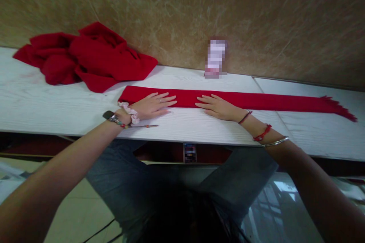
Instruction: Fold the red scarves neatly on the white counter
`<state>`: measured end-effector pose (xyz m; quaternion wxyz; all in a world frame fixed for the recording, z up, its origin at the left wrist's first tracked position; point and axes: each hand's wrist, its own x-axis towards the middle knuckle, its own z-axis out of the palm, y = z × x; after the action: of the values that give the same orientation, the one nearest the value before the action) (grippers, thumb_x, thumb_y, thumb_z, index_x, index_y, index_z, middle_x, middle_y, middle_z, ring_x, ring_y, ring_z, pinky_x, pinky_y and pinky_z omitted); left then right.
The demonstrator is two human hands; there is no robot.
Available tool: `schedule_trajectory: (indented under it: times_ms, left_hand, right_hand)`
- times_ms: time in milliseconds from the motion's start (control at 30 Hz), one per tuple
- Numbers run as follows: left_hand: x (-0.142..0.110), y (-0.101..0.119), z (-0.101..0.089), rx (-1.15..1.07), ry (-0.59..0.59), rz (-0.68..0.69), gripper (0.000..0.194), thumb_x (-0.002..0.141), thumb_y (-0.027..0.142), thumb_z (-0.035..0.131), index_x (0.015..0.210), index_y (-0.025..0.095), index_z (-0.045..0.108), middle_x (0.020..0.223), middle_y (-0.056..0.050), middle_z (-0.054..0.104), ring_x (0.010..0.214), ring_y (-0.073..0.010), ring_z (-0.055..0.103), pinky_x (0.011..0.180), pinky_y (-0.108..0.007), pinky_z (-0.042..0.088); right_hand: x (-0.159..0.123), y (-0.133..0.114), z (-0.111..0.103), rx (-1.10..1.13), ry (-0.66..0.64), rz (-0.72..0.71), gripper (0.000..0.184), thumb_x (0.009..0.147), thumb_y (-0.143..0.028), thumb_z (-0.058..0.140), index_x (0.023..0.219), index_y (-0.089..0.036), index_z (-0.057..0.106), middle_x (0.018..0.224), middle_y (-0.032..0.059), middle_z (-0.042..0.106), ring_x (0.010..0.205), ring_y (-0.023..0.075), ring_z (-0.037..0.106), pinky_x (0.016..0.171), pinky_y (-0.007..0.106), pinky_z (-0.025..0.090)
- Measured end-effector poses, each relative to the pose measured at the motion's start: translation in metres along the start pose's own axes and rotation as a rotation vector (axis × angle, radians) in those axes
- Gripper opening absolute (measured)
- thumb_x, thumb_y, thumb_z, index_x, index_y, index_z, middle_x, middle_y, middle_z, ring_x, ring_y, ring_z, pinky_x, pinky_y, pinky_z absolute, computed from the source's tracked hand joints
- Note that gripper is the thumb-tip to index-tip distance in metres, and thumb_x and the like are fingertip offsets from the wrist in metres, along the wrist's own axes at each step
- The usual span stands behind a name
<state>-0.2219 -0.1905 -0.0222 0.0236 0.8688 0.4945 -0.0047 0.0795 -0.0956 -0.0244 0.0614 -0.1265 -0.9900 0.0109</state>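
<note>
A red scarf [265, 101], folded into a long narrow strip, lies flat across the white table, its fringed end at the far right. My left hand [152, 105] rests palm down near the scarf's left end, fingers stretched out and pointing right. Toward the scarf's middle, my right hand [218, 107] lies flat as well, with its fingers spread and pointing left. A short stretch of red cloth shows between the two sets of fingertips. Neither hand grips anything. Behind my left hand sits a crumpled heap of red cloth [97, 57].
The white wood-grain table [71, 112] runs along a brown marbled wall [171, 15]. A small pale upright object [216, 57], blurred by pixelation, stands against that wall. Below the table's front edge, another pixelated item [189, 153] shows above my legs. A seam crosses the tabletop at right.
</note>
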Motion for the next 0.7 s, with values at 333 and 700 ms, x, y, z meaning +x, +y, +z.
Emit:
schedule_trajectory:
  times_ms: [333, 700]
  left_hand:
    - [-0.044, -0.023, 0.006, 0.100, 0.119, -0.260, 0.045, 0.093, 0.037, 0.021, 0.135, 0.026, 0.034, 0.143, -0.001, 0.029, 0.132, -0.0228, 0.020, 0.105, -0.043, 0.013]
    - [-0.069, -0.051, 0.017, 0.105, 0.220, -0.276, 0.046, 0.091, 0.029, 0.024, 0.132, 0.015, 0.038, 0.137, -0.010, 0.038, 0.132, -0.0237, 0.020, 0.106, -0.042, 0.017]
  right_hand:
    - [0.011, -0.004, -0.004, 0.208, 0.157, 0.089, 0.033, 0.090, -0.027, 0.039, 0.117, -0.021, 0.056, 0.125, 0.0081, 0.054, 0.120, 0.0180, 0.043, 0.101, 0.046, 0.031]
    - [0.112, -0.057, 0.015, 0.092, 0.110, 0.212, 0.045, 0.092, -0.034, 0.030, 0.135, -0.020, 0.033, 0.144, 0.0105, 0.028, 0.131, 0.0286, 0.024, 0.101, 0.058, 0.022]
